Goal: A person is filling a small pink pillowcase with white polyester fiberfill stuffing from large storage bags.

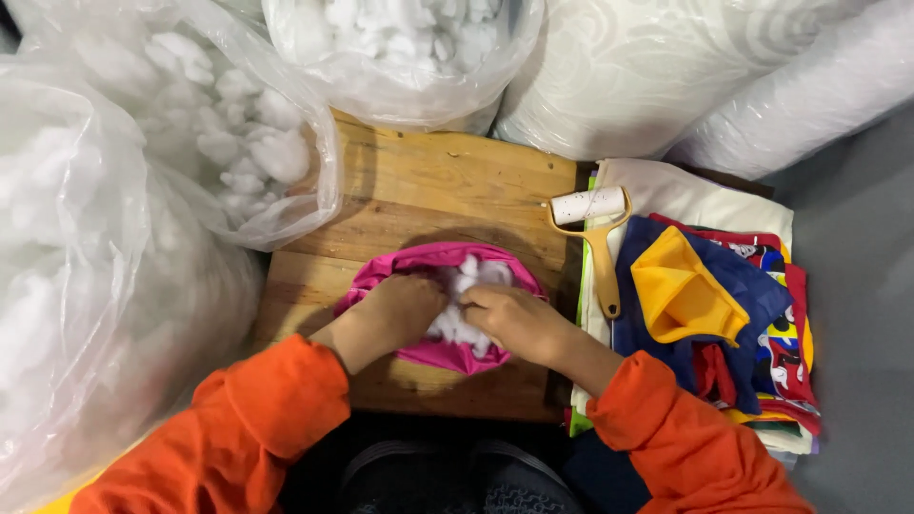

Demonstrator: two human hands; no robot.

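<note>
Right now the right hand (517,322) is pressing down into the mouth of a bright pink fabric cover (436,352), its fingers curled narrow around a clump of white fluffy fibre stuffing (464,286), while the left hand (400,312) is closed on the near edge of the cover, holding the opening apart. That pink cover is lying in the middle of a worn wooden board (447,181), just in front of the person's orange sleeves (249,428).

As a judgement, the stuffing is looking loose above the opening, so tufts could be slipping out over the rim if the left grip is easing; pushing hard with the right fingers could be straining the seam or bunching the filling unevenly.

Just right of the board, a yellow-handled lint roller with a white paper roll (595,228) is resting on a stack of folded fabric pieces in blue, yellow and red (724,314); stray fibre could be clinging to those. To the left and above, large clear plastic bags of white stuffing (143,190) are leaning against the board, and one sagging inward could be spilling onto the work
</note>
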